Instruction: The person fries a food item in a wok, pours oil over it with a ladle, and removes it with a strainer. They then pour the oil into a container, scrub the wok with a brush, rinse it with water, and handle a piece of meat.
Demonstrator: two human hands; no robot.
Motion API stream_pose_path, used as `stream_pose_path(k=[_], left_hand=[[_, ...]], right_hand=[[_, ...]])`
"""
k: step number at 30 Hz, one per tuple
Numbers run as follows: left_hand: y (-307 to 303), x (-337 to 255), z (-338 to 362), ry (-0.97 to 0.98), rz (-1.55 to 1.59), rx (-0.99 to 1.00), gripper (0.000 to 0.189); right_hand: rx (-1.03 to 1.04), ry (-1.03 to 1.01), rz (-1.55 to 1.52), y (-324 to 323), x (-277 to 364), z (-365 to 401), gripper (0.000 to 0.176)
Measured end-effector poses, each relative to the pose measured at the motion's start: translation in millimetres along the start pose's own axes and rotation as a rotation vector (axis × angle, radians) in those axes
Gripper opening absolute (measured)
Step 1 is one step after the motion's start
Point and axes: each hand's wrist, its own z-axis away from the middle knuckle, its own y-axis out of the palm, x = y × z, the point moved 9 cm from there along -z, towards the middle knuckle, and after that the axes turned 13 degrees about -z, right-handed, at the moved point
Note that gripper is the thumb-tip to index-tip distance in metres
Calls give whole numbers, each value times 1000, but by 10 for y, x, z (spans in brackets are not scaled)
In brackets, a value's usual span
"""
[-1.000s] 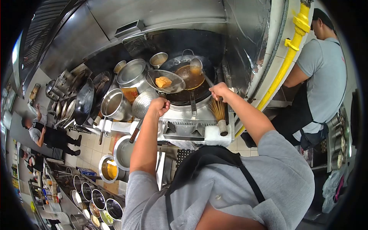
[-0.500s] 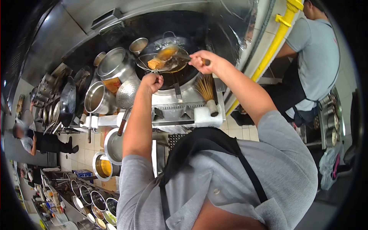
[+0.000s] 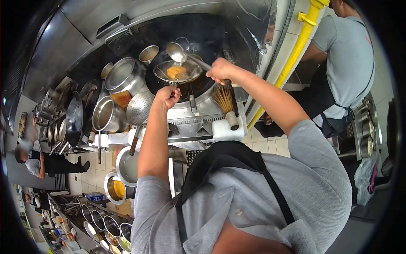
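The left hand point(image 3: 168, 96), its grip wrapped around the handle, holds a round wire-mesh strainer point(image 3: 191, 71) above a wide black wok point(image 3: 206, 85). A golden-brown lump of food point(image 3: 175, 72) lies in the strainer, towards its left side. The right hand point(image 3: 221, 70) grips the shaft of a long-handled steel ladle point(image 3: 176, 52), whose round bowl hangs just beyond the food, over the strainer's far side; whether the bowl holds anything, I cannot tell. Below the right hand, a straw-coloured bristle brush point(image 3: 225, 103) with a thick handle leans beside the wok. To the left of the wok, a round perforated steel skimmer point(image 3: 139, 107) with a brown handle rests near an uncovered steel pot point(image 3: 108, 115), and a larger, lidded steel pot point(image 3: 120, 75) stands behind them. Past a yellow pipe point(image 3: 292, 55) on the right, a co-worker in a grey shirt point(image 3: 352, 51) stands turned away.
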Motion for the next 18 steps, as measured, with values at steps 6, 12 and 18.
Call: stream_pose_path(k=[6, 12, 18], left_hand=[[-320, -110, 261, 56, -125, -121, 4], [-562, -205, 437, 99, -227, -260, 5], [-623, -239, 428, 107, -279, -300, 3]], right_hand=[[-106, -93, 208, -207, -163, -230, 24], [-114, 88, -108, -99, -574, -203, 23], [271, 554, -1400, 276, -684, -224, 12]])
